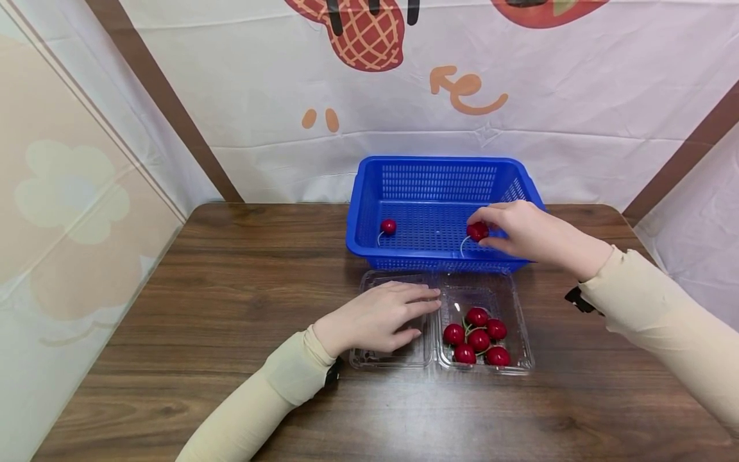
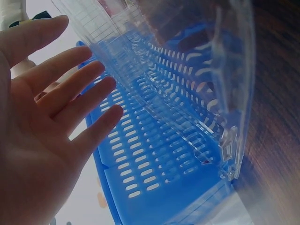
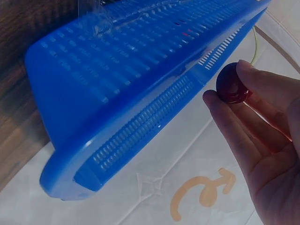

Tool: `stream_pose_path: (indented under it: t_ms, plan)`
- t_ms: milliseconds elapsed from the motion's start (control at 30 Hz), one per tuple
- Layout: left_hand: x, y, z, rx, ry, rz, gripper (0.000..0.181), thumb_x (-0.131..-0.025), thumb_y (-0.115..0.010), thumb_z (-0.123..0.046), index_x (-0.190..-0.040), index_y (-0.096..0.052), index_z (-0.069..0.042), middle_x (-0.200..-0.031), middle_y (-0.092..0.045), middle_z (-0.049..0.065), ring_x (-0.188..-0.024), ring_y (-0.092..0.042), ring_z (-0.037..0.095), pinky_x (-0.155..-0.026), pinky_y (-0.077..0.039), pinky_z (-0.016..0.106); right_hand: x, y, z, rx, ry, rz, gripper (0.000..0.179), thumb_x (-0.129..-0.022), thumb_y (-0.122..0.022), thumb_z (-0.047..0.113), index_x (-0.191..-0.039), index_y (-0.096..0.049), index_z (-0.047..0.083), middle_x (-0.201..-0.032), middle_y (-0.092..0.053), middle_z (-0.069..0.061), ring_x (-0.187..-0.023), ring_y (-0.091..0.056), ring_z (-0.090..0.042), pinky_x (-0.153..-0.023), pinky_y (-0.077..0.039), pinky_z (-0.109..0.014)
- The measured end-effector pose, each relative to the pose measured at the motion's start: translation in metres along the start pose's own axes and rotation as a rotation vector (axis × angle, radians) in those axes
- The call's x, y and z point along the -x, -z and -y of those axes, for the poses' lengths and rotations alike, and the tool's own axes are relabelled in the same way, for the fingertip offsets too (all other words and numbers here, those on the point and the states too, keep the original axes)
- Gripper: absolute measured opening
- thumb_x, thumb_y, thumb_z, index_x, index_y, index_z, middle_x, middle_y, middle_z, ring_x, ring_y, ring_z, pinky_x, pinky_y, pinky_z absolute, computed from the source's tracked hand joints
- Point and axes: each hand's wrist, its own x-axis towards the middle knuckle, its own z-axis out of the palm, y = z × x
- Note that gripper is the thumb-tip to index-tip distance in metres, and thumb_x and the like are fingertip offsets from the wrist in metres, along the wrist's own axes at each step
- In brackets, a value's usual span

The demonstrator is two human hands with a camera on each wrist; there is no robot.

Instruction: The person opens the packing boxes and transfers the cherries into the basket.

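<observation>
Between thumb and fingers, my right hand [image 1: 519,232] pinches a red cherry [image 3: 232,83] by its round body, over the right part of the blue basket [image 1: 369,250]. Its pale stem hangs down in the head view. Another cherry [image 1: 389,226] lies on the left of the basket floor. In front of the basket is an opened clear plastic clamshell box [image 1: 522,321], several stemmed cherries [image 1: 478,340] grouped in its right half. My left hand [image 1: 378,317] is over the left half, fingers extended; in the left wrist view its palm [image 2: 37,136] holds nothing.
The basket stands at the back of the brown wooden table [image 1: 254,269], close to a printed white cloth [image 1: 260,77]. The clamshell's near edge lies toward the front of the table. Dark straps show at both wrists.
</observation>
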Motion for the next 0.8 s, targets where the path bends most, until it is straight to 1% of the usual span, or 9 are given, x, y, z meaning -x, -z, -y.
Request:
stream_pose_path:
  t_ms: [100,267,600,800]
  plan:
    - [0.000,0.000,0.000,-0.003,-0.003,-0.004,0.052,-0.090,-0.058,-0.034,-0.138,-0.050,-0.013,-0.145,-0.047,0.001,-0.133,-0.043,0.018,-0.112,-0.034,0.034,-0.004,0.001,-0.003,-0.002,0.014,-0.013,0.033,-0.075,-0.078,0.007,-0.105,-0.066,0.002,-0.095,-0.071,-0.012,-0.081,-0.068,-0.024,-0.068,-0.058,-0.038]
    - [0.000,0.000,0.000,-0.006,-0.009,-0.009,0.052,-0.090,-0.058,-0.033,-0.138,-0.051,-0.013,-0.144,-0.047,0.002,-0.133,-0.044,0.018,-0.112,-0.034,0.034,-0.011,0.003,-0.005,0.003,0.010,-0.014,0.033,-0.074,-0.079,0.008,-0.104,-0.066,0.004,-0.095,-0.071,-0.010,-0.081,-0.068,-0.023,-0.068,-0.058,-0.037]
    - [0.000,0.000,0.000,-0.006,-0.005,0.008,0.053,-0.091,-0.058,-0.034,-0.139,-0.050,-0.014,-0.145,-0.046,0.001,-0.134,-0.043,0.017,-0.112,-0.034,0.034,-0.023,0.006,-0.008,-0.013,0.035,-0.016,0.030,-0.074,-0.079,0.007,-0.102,-0.066,0.004,-0.094,-0.071,-0.010,-0.082,-0.069,-0.023,-0.071,-0.058,-0.037]
    - [0.000,0.000,-0.001,0.001,-0.001,0.002,0.053,-0.090,-0.058,-0.033,-0.138,-0.050,-0.013,-0.145,-0.047,0.001,-0.133,-0.043,0.018,-0.112,-0.034,0.035,-0.033,0.005,-0.011,-0.017,0.019,-0.007,0.029,-0.075,-0.079,0.008,-0.101,-0.066,0.005,-0.095,-0.070,-0.010,-0.084,-0.070,-0.024,-0.072,-0.058,-0.038]
